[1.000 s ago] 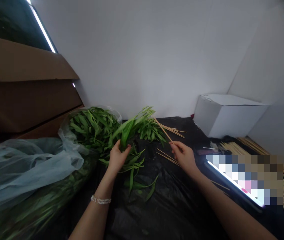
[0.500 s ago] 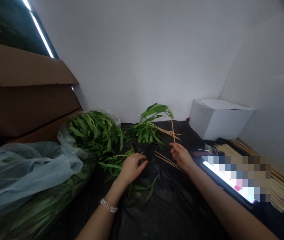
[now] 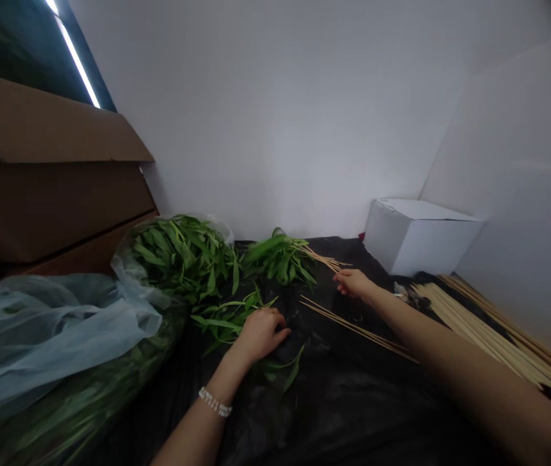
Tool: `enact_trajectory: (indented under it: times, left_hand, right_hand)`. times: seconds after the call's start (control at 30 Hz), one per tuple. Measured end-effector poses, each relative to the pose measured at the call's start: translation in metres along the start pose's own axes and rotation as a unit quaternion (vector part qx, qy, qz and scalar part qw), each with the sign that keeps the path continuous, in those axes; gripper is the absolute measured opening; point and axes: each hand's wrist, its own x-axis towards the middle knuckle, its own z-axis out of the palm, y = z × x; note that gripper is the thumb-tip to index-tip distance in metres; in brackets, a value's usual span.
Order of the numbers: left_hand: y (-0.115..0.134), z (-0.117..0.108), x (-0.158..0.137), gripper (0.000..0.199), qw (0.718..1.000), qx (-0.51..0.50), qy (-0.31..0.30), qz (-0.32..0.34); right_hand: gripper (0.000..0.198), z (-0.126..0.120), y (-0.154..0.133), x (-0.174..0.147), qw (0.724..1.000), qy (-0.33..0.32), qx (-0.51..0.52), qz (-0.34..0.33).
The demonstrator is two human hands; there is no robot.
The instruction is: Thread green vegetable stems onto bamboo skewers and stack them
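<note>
My right hand is closed at the ends of thin bamboo skewers, pinching one of them. Their other ends run into a pile of long green leaves near the wall. My left hand, with a beaded bracelet on its wrist, is loosely curled and shows nothing held. It lies low beside loose leafy stems, and its underside is hidden. Between and right of the hands, a few bare skewers lie on black plastic sheeting. Single leaves lie just right of my left wrist.
A clear plastic bag overflows with leafy greens on the left, with another translucent bag in front. A cardboard box stands behind them. At the right are a white box and bundles of sticks.
My right hand has lowered the upright skewer with its leaf onto the leafy skewer pile. My left hand has shifted slightly down, its thumb closer to its fingers. The lit screen at right is out of sight.
</note>
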Motion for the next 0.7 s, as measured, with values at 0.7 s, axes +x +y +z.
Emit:
enact_trajectory:
  times: [0.7]
  left_hand:
    - [0.003,-0.003,0.0,0.014,0.999,-0.021,-0.014,-0.025]
  right_hand:
    - [0.032,0.031,-0.05,0.063,0.909,0.171,-0.352,-0.144]
